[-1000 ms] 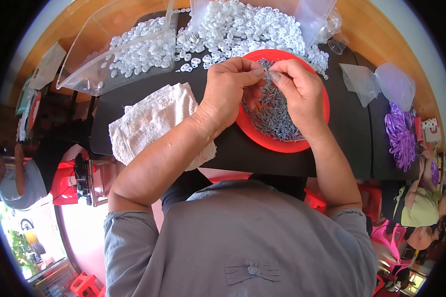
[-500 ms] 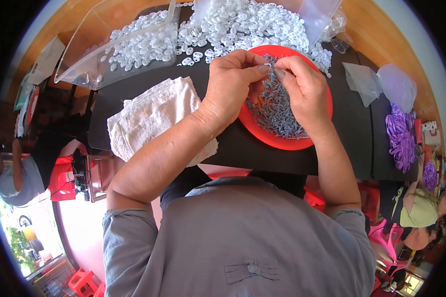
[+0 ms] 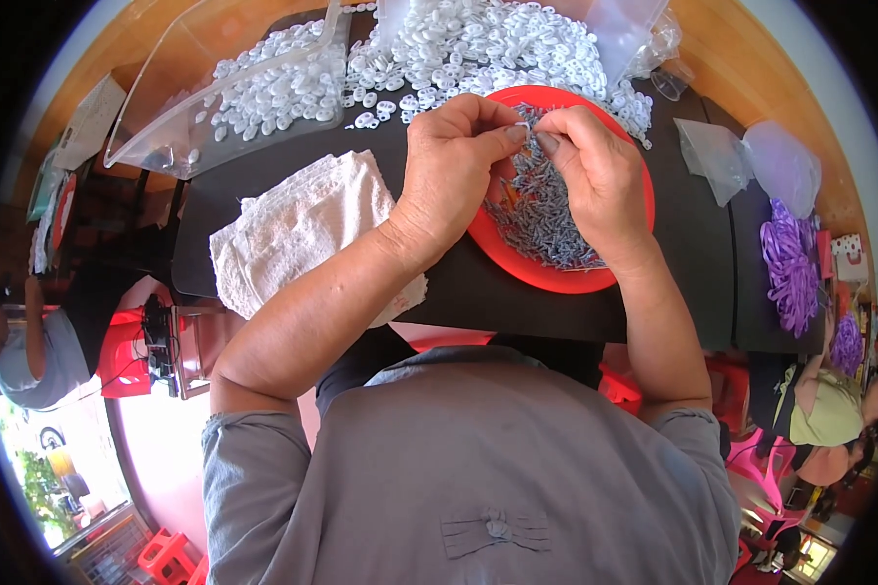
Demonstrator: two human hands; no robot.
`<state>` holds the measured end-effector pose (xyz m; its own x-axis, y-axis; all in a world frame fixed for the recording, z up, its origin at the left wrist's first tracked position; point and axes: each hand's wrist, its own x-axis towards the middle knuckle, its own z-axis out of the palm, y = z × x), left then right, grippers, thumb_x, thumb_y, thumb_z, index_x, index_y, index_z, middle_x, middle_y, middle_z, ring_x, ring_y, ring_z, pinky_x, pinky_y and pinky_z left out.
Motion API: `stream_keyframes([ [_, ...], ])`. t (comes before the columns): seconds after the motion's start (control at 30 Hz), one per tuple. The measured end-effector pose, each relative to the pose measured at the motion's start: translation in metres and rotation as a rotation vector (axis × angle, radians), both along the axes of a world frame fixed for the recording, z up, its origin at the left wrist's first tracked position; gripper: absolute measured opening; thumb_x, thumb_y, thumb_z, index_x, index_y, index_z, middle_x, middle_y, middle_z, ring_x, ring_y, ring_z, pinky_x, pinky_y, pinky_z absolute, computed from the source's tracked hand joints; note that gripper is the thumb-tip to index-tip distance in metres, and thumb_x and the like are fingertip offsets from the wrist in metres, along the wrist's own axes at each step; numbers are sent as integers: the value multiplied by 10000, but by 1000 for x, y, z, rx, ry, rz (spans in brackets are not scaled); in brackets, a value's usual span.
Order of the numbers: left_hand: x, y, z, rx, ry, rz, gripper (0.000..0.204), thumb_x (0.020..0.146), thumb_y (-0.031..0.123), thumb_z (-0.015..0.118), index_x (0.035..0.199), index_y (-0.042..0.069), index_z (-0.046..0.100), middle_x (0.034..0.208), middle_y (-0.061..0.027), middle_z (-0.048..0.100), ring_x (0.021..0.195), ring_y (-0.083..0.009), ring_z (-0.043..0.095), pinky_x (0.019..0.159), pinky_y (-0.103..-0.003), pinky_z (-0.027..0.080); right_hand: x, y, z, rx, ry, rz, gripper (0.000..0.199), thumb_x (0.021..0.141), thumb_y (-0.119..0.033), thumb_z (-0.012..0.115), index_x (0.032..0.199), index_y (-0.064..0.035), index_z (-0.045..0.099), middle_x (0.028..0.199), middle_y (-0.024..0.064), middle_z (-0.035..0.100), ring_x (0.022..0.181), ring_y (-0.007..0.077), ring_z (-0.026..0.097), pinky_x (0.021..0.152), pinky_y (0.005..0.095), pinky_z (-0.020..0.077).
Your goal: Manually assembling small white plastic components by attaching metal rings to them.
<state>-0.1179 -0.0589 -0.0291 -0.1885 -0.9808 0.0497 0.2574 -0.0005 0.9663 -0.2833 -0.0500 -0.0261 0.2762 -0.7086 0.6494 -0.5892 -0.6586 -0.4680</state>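
Over a red basin (image 3: 622, 276) my two hands meet, fingertips nearly touching. My left hand (image 3: 454, 161) pinches a small white piece (image 3: 527, 125), mostly hidden by the fingers. My right hand (image 3: 595, 171) closes thumb and forefinger at the same piece; anything else in that pinch is too small to make out. Many thin grey screw-like parts (image 3: 546, 219) fill the basin. Behind it lies a big heap of white oval plastic pieces with holes (image 3: 502, 44). A folded whitish cloth (image 3: 302, 229) lies left of the basin, under my left forearm.
A clear plastic bin (image 3: 156, 146) tipped at the back left holds more white ovals. To the right on the dark table (image 3: 693, 253) are clear plastic bags (image 3: 717, 161) and a bundle of purple ribbon (image 3: 790, 263). Other people sit at the far left and right.
Both hands keep their pinch over the basin, with only a tiny shift of the fingers. The whole view has moved slightly.
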Motion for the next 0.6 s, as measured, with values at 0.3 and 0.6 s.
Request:
stream_keyframes([
  [0.3,-3,0,-6,-43,-15,23,65,855,15,642,889,-36,624,705,-44,612,548,-84,543,445,-214,417,1,-1,-2,-126,78,1,118,839,98,557,922,14,562,797,105,581,706,219,599,641,299,481],
  [0.6,-4,2,-3,-40,23,56,42,833,-11,644,861,-39,630,700,-51,621,540,-82,542,429,-214,409,7,0,-7,-85,-32,23,118,849,85,548,938,10,570,780,86,580,675,184,579,619,276,466],
])
